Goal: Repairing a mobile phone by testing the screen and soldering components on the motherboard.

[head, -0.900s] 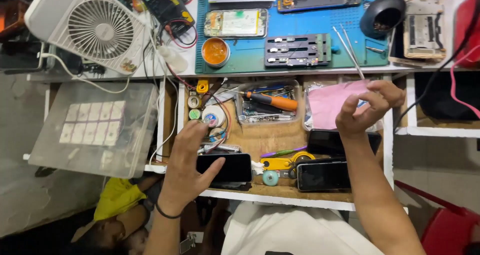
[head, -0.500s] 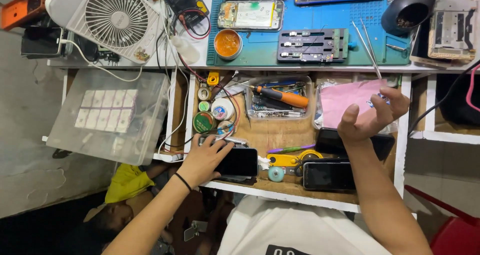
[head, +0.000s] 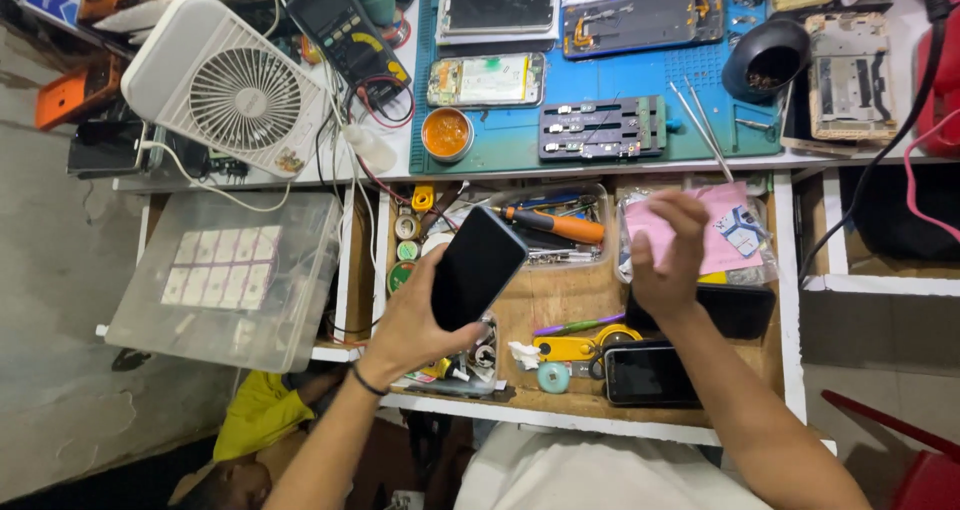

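Bare forearms, a thin dark band [head: 366, 382] on the left wrist.

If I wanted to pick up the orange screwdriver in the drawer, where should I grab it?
Probably by its fat orange handle. The screwdriver lies flat on top of the clear tray with the thin dark tip pointing left, so come down from above and pinch the handle's two long sides. The right hand hovers nearest.

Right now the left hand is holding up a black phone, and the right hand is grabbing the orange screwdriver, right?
Not quite. The head view shows the left hand holding the black phone, but the right hand is over the pink packets, not on the orange screwdriver.
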